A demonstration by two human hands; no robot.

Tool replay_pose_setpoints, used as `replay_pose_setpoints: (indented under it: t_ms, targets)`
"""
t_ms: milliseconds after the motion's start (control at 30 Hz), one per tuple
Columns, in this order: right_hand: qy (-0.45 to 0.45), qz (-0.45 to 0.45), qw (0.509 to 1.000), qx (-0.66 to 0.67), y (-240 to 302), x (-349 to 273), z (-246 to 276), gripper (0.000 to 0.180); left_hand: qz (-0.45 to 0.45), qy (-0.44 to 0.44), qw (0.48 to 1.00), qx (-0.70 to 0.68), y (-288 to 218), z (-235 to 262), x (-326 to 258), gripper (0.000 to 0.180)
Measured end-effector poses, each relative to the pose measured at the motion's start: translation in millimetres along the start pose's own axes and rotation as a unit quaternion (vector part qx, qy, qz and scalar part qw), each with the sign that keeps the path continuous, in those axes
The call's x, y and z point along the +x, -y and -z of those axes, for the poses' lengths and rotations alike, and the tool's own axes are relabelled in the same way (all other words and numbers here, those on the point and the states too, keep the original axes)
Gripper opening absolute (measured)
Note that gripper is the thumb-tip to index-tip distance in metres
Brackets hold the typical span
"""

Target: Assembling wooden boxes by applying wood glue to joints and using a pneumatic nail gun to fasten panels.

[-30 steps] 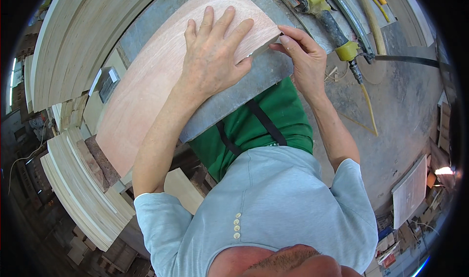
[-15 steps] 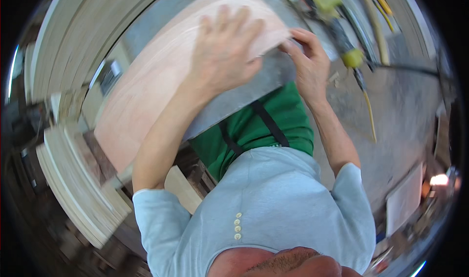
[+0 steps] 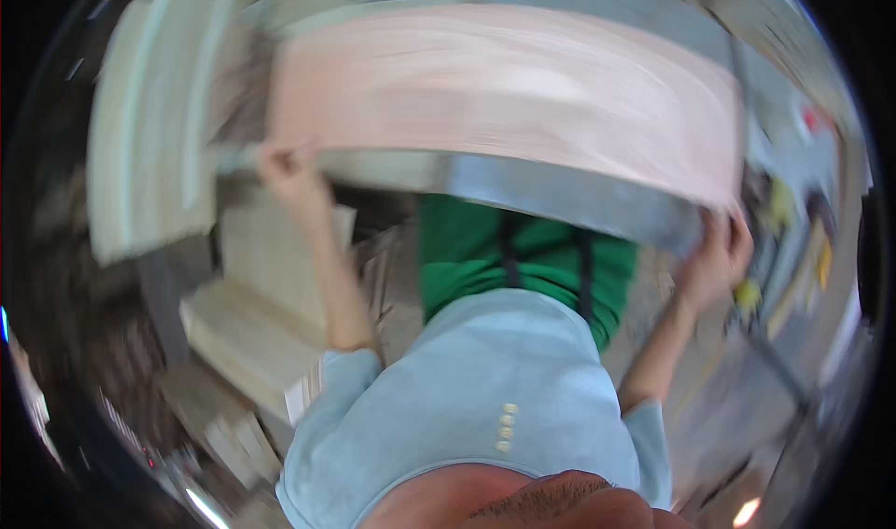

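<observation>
Panel [image 3: 504, 90], long, pale pink wood, lies across grey bench [image 3: 560, 202] at 12 o'clock, blurred. Left hand [image 3: 285, 169] grips its left end approx 10 o'clock; right hand [image 3: 719, 253] clasps its right end approx 3 o'clock. Pale boards [image 3: 154, 127] stacked w/ edges up at 9 o'clock.

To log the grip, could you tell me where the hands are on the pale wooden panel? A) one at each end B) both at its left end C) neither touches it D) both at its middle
A: the left hand grips the pale wooden panel at its left end, and the right hand grips its right end.
</observation>
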State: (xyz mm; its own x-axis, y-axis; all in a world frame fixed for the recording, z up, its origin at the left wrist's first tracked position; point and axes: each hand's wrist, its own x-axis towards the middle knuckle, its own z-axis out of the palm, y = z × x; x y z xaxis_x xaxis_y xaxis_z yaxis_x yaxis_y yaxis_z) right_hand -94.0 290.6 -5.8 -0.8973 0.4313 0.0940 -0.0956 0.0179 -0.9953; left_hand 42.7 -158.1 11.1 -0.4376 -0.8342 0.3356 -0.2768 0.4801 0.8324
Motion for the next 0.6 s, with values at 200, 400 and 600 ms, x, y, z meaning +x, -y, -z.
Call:
replay_pose_setpoints:
  t_ms: [200,400,600]
  targets:
    - [-0.015,0.011,0.995,0.099,1.5,-1.2,1.4,0.02,0.062,0.008,0.966,-0.249,13.6,-14.9,0.9,0.025]
    - [-0.007,0.027,0.994,0.106,5.3,-1.8,-2.0,0.019,0.058,-0.014,0.969,-0.239,3.6,-18.8,-2.8,0.021]
    - [0.005,0.069,0.993,0.098,0.6,-2.4,-0.3,0.019,0.05,0.002,0.97,-0.236,2.9,-16.9,-3.4,0.025]
